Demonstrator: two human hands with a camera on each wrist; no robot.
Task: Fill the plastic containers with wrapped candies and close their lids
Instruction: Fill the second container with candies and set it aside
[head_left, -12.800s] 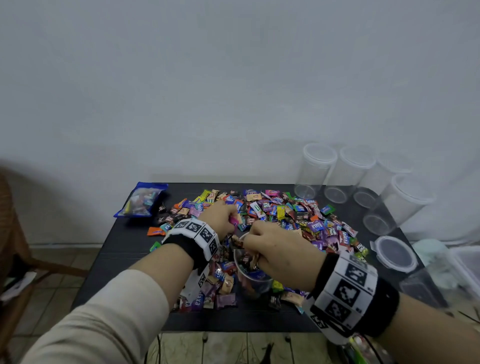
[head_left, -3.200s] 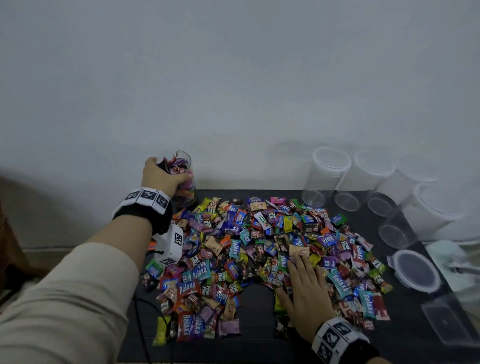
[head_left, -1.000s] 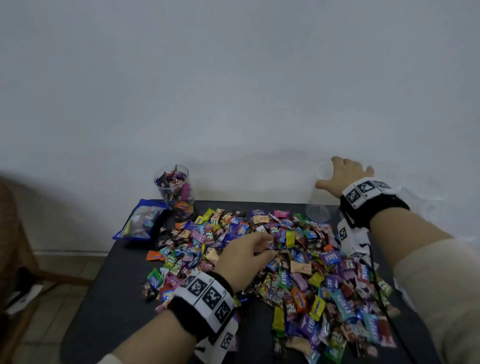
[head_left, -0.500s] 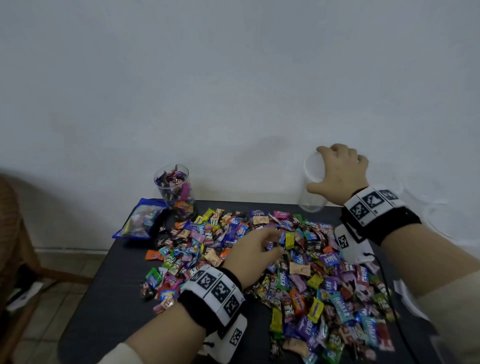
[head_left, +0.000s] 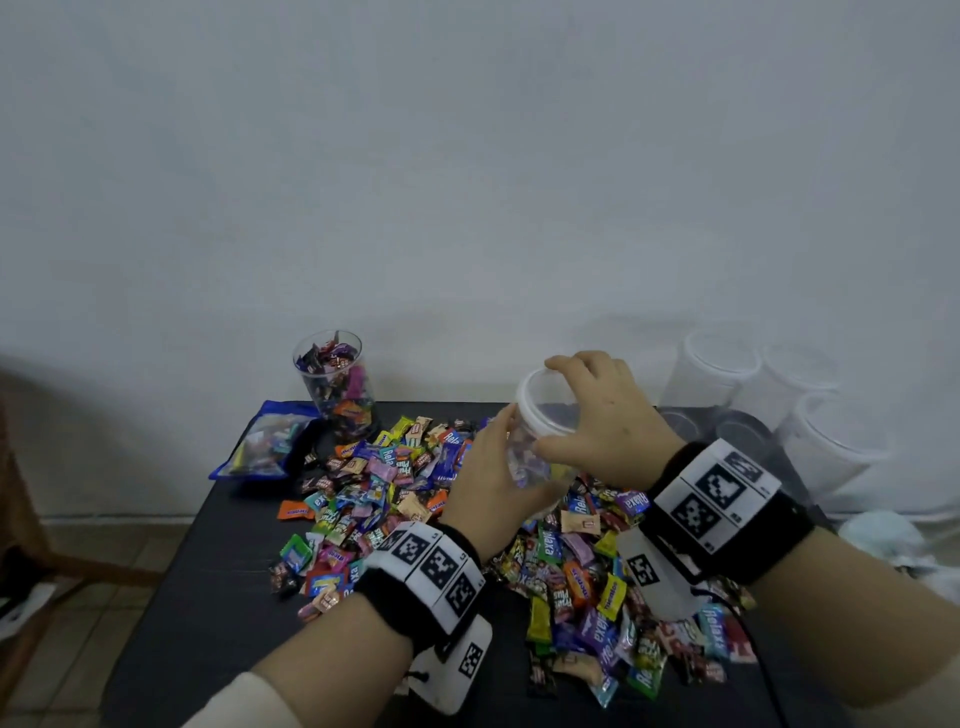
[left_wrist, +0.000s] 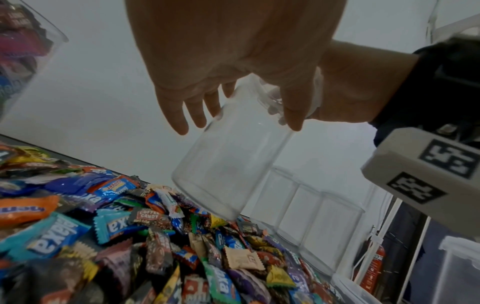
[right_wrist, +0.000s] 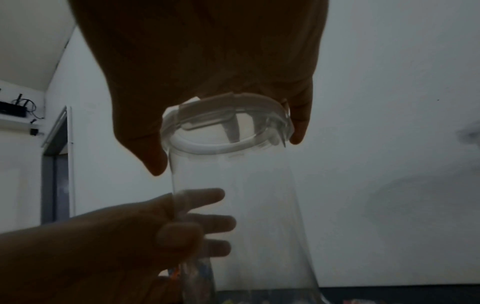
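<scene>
An empty clear plastic container (head_left: 537, 467) with a white lid (head_left: 543, 402) hangs tilted above the candy pile (head_left: 395, 493) on the black table (head_left: 218, 597). My right hand (head_left: 592, 415) grips the lid from above, fingers curled round its rim (right_wrist: 228, 127). My left hand (head_left: 493, 473) grips the container's body (left_wrist: 233, 162) from the left; its thumb (right_wrist: 182, 236) lies in front and its fingers show through the wall. A second container (head_left: 335, 384), open and full of wrapped candies, stands at the back left.
Several empty lidded containers (head_left: 719, 376) stand in a row at the back right. A blue candy bag (head_left: 265, 441) lies at the back left by the full container. Candies cover the table's middle and right. The table backs onto the wall.
My right hand has carried the empty container from the back right row to above the pile's middle. My left hand has left the candies and taken hold of the container's body.
</scene>
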